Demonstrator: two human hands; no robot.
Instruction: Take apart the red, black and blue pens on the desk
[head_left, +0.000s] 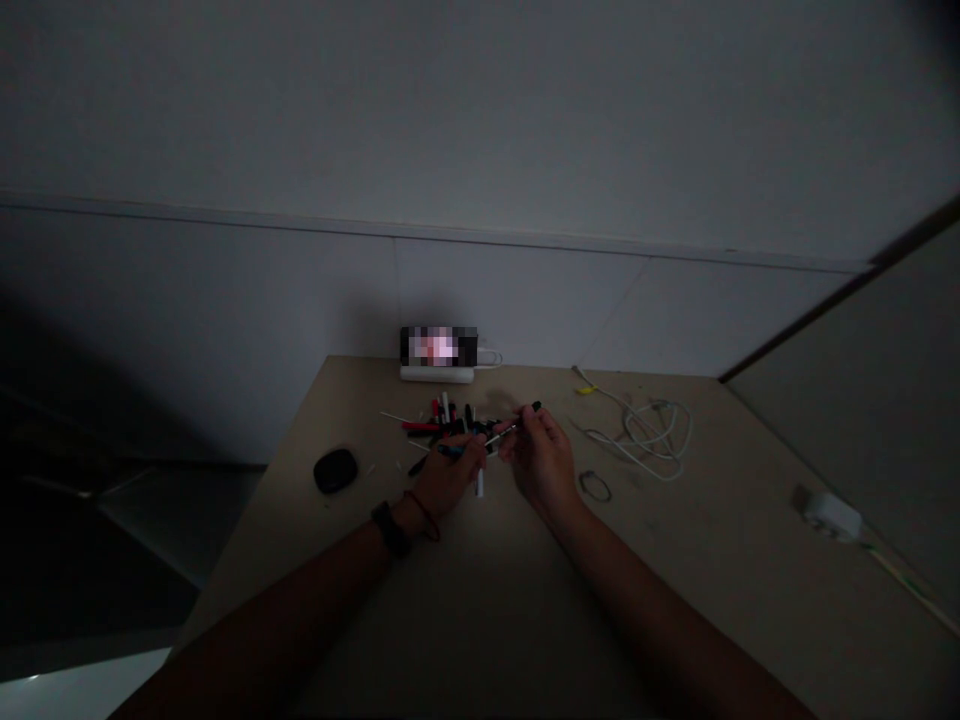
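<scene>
My left hand [452,472] is closed in a pinch at the near-left end of a slim pen-like rod [501,433]. A dark blue piece [450,451] shows along the back of these fingers. My right hand [546,458] is closed around the other end of the rod, and a black tip sticks out above its fingers. The rod slants up to the right between the hands, its middle pale. Just behind and left of my hands lies a jumble of pens and pen parts [421,427], red, black and white. A white piece [480,483] is right beside my left fingers.
A lit phone [439,346], its screen blurred, leans on a white stand [436,375] by the wall. A black rounded case [335,470] lies left. On the right are a coiled white cable [660,430], a small loop [595,487] and a white power block [832,516]. The light is dim.
</scene>
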